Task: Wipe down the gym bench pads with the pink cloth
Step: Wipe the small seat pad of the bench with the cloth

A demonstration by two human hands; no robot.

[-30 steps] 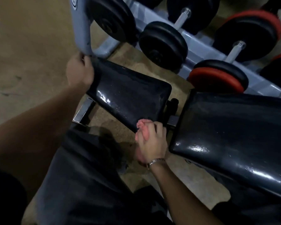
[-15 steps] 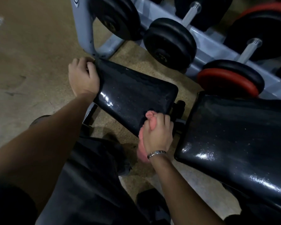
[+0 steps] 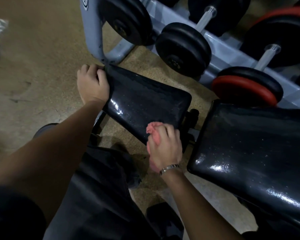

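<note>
The small black seat pad of the gym bench lies in the middle of the view, glossy and wet-looking. My left hand grips its far left end with curled fingers. My right hand holds the bunched pink cloth against the pad's near right corner; part of the cloth hangs below my palm. The larger black back pad stretches to the right, separated from the seat pad by a gap with a black hinge.
A grey dumbbell rack stands just behind the bench with several black dumbbells and a red-rimmed one. Tan speckled floor spreads to the left. My dark trouser legs fill the bottom.
My right hand has slid the pink cloth slightly up onto the seat pad's near corner. My left hand keeps its grip on the pad's far end. The camera shifted a little.
</note>
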